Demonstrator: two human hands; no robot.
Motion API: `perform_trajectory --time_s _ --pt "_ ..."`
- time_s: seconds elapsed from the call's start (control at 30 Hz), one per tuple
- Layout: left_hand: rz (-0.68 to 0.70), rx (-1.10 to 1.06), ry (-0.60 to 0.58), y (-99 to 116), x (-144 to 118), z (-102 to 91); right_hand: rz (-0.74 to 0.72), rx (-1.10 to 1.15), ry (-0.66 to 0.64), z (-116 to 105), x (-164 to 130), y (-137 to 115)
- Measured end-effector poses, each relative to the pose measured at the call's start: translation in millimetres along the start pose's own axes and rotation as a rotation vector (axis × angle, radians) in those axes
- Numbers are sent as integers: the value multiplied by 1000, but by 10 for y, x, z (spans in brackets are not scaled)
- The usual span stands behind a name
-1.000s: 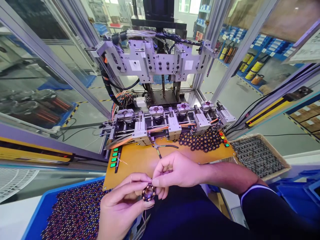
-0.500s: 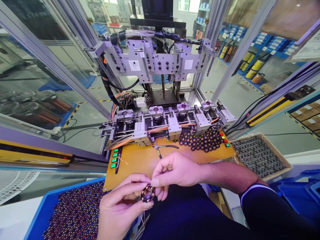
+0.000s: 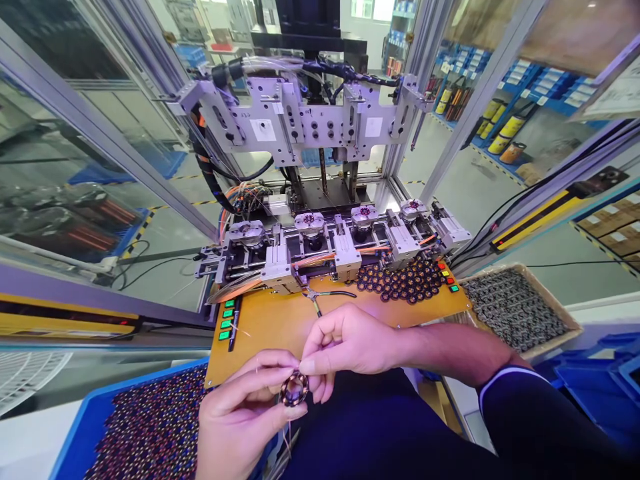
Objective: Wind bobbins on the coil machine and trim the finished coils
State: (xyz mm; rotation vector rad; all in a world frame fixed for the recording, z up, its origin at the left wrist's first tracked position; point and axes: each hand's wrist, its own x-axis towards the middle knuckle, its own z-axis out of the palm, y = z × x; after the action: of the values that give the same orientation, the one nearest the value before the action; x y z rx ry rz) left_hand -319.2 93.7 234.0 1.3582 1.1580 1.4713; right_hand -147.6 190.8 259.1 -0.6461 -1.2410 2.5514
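Head view: left hand (image 3: pixel 240 417) pinches a wound coil ring (image 3: pixel 294 389) near the body; right hand (image 3: pixel 345 343) nips its wire — leads seemingly unfinished; far fixture (image 3: pixel 325 243) holds others.

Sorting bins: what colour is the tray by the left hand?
Blue tray, head view.
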Motion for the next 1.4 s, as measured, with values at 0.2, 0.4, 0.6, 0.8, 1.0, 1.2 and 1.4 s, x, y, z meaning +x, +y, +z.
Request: perform_trajectory --time_s 0.2,0.4,0.6,0.8,1.0,1.2,1.4 --pt "6 27 10 33 42 38 -17 -85 0 -29 -27 -16" --pt "31 97 42 77 39 55 -921 -923 276 -49 -138 -55" --pt "139 229 70 75 29 81 -1402 -1565 327 62 -160 -14" --pt "162 263 41 65 11 65 -1303 -1458 291 119 -191 -66" --pt "155 244 53 64 1 62 -1285 -1492 229 142 -202 -62" --pt "147 239 50 65 -19 73 -1301 -1598 240 159 -196 -1" --pt "95 151 54 78 -49 68 -1188 -1346 276 154 -201 -101"
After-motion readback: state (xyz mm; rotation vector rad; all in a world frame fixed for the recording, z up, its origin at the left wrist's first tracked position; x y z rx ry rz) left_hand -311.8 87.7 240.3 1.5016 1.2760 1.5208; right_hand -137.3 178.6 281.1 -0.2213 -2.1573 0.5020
